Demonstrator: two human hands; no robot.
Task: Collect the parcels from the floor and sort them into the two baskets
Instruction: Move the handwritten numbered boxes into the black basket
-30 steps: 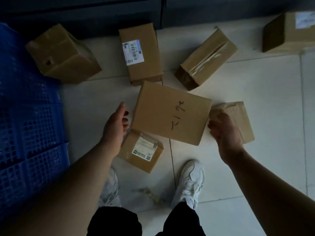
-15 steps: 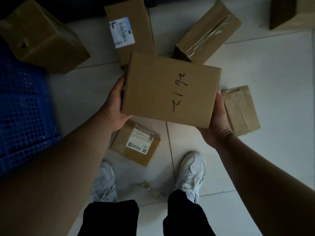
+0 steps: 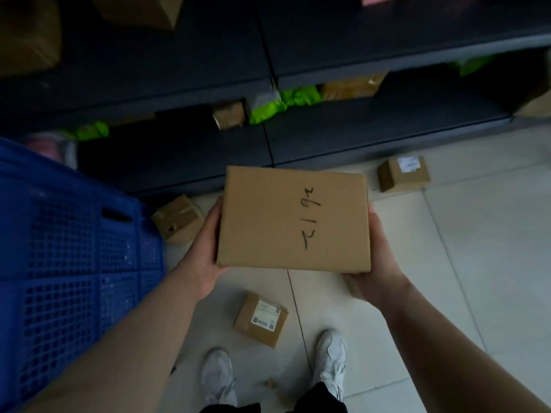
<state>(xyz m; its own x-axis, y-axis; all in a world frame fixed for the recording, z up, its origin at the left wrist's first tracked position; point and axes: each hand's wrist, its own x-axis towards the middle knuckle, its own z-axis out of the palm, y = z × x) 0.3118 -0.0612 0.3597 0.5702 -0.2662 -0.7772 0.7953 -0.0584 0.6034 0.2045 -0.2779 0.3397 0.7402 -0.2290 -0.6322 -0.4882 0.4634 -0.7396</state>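
Note:
A flat brown cardboard parcel (image 3: pixel 293 222) with black handwriting on top is held level above the floor. My left hand (image 3: pixel 205 248) grips its left edge and my right hand (image 3: pixel 377 257) grips its right edge. A blue plastic basket (image 3: pixel 68 251) with lattice walls stands at the left. A small labelled parcel (image 3: pixel 261 318) lies on the tiles below the held one. Another parcel (image 3: pixel 177 219) lies beside the basket's far corner, and a third (image 3: pixel 404 173) rests at the back right near the shelf.
Dark shelving (image 3: pixel 328 120) runs along the back, stocked with brown boxes and green bags (image 3: pixel 268 105). My two white shoes (image 3: pixel 331 356) stand on the pale tiled floor (image 3: pixel 477 248), which stretches to the right.
Both hands closed on the handwritten parcel and lifted it off the floor. The view rose and tilted up, so the shelving shows and the floor parcels look smaller and farther.

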